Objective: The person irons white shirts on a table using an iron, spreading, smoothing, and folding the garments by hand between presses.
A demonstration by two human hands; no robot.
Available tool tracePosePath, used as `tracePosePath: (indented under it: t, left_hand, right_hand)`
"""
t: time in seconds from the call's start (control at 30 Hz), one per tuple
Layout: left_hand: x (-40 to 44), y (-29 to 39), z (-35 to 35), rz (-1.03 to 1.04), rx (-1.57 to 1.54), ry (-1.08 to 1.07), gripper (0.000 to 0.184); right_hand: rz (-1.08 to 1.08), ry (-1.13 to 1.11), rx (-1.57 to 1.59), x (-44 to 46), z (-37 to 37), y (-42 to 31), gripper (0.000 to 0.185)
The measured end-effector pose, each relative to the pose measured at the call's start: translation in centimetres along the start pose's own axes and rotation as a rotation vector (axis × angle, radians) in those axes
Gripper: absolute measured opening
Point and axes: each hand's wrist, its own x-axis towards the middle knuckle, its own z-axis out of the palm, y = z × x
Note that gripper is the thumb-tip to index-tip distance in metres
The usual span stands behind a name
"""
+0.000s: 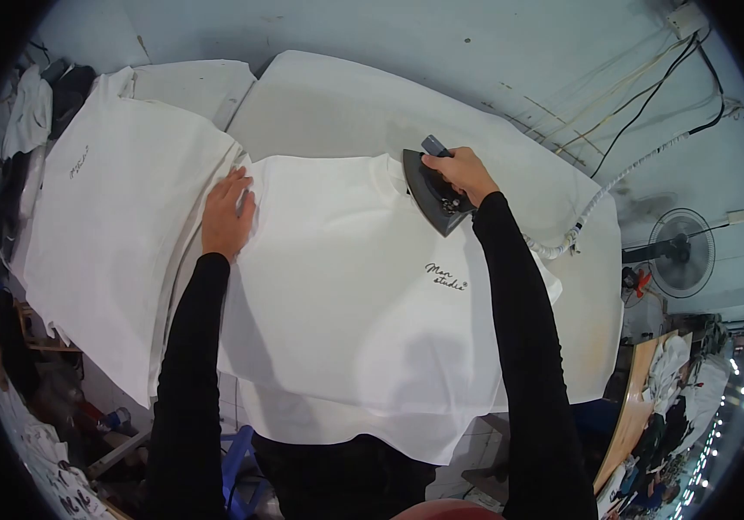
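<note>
A white T-shirt (346, 286) with a small "Mon studio" print lies spread across the padded board, its lower edge hanging over the front. My right hand (467, 176) is closed around the handle of a dark iron (428, 195), which rests on the shirt near the collar and shoulder. My left hand (228, 217) lies flat with fingers stretched on the shirt's left edge. Beside that hand is a stack of white T-shirts (121, 208), the top one bearing a similar print. The iron's soleplate is hidden underneath.
The white-covered ironing board (355, 95) runs along a pale wall. A wrapped hose (619, 178) leads from the iron's side up to the wall. A fan (682, 251) stands at right, near a wooden table (640, 390) with clothes. A blue stool (240, 468) is below.
</note>
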Motion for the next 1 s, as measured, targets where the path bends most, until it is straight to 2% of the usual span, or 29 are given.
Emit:
tracePosePath:
  t: [0.13,0.2,0.43,0.63,1.0]
  left_hand:
    - [0.01,0.07,-0.03,-0.011,0.005,-0.016,0.026]
    - [0.04,0.05,-0.07,-0.016,-0.001,-0.026,0.028]
    - [0.13,0.65,-0.36,-0.057,-0.001,-0.055,0.028]
    - [-0.03,0.13,0.04,-0.030,0.027,-0.011,0.028]
    - [-0.02,-0.09,-0.17,-0.007,0.032,0.004,0.025]
  right_hand:
    - [0.012,0.006,-0.061,0.13,-0.13,-0.09,0.053]
    - [0.030,0.013,-0.091,-0.08,-0.22,-0.29,0.062]
    - [0.052,0.025,-0.136,0.02,-0.10,-0.29,0.063]
    - [-0.033,0.019,-0.100,0.02,-0.15,0.08,0.062]
    - [0.012,0.011,-0.033,-0.27,-0.07,-0.54,0.046]
